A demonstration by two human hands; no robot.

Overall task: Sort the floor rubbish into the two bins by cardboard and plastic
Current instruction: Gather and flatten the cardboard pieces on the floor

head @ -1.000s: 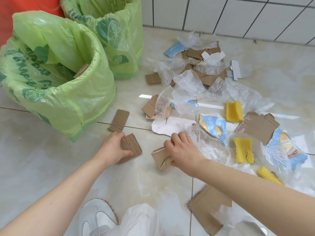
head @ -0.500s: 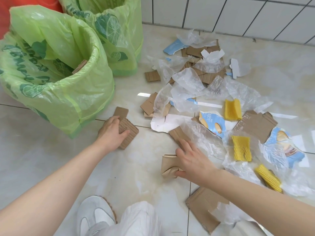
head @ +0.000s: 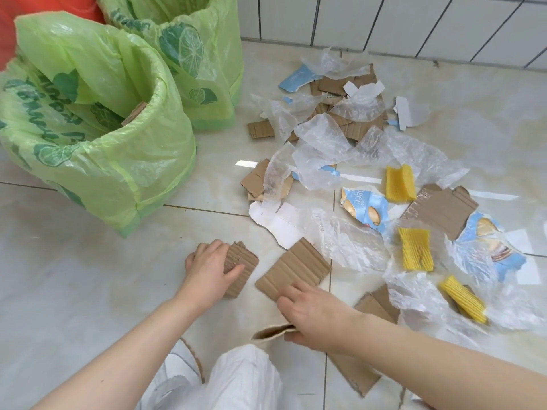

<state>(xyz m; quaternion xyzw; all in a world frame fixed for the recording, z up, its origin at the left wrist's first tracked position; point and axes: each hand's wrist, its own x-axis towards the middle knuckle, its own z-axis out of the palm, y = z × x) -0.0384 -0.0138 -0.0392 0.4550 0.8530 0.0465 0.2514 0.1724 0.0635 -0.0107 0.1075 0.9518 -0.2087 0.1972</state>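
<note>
My left hand (head: pixel 208 269) grips a small stack of brown cardboard pieces (head: pixel 241 266) against the floor. My right hand (head: pixel 313 316) holds a folded cardboard scrap (head: pixel 270 332) under the palm, while its fingertips touch a ribbed cardboard square (head: pixel 293 269). The near green-lined bin (head: pixel 124 161) has a cardboard piece inside (head: pixel 134 113). A second green-lined bin (head: pixel 204 93) stands behind it. Clear plastic film (head: pixel 321 146), yellow corrugated pieces (head: pixel 414 248) and blue wrappers (head: pixel 365 210) lie mixed with more cardboard (head: pixel 441 210) on the right.
White tiled wall (head: pixel 384 22) runs along the back. My knee in white trousers (head: pixel 245 380) and a white shoe (head: pixel 174 380) are at the bottom. More cardboard (head: pixel 355 374) lies under my right forearm. An orange object (head: pixel 9 28) stands behind the bins.
My left hand slid its cardboard stack down toward me. My right hand pulled back with the folded scrap and now rests its fingers on a ribbed square that was under the plastic.
</note>
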